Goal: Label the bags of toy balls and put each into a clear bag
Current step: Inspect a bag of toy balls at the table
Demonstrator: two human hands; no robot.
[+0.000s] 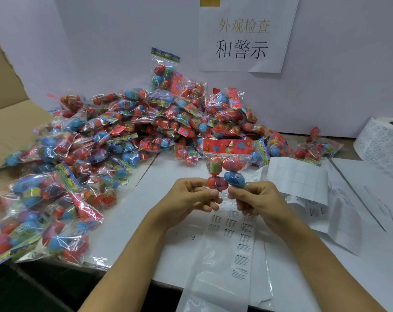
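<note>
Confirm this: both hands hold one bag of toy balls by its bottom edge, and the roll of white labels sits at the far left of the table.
Not quite. In the head view, the roll of white labels sits at the far right. The left hand and right hand do hold the clear bag of red and blue toy balls by its bottom edge.

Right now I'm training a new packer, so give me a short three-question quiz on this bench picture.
1. True or false: both hands, left hand and right hand, hold the same bag of toy balls.
2. Where is the roll of labels? A) left edge of the table B) far right C) on the pile of bags
3. Fill in: the clear bag with printed warning text lies on the table ___ the hands.

Key: 1 true; 2 B; 3 below, nearer the person.
</note>
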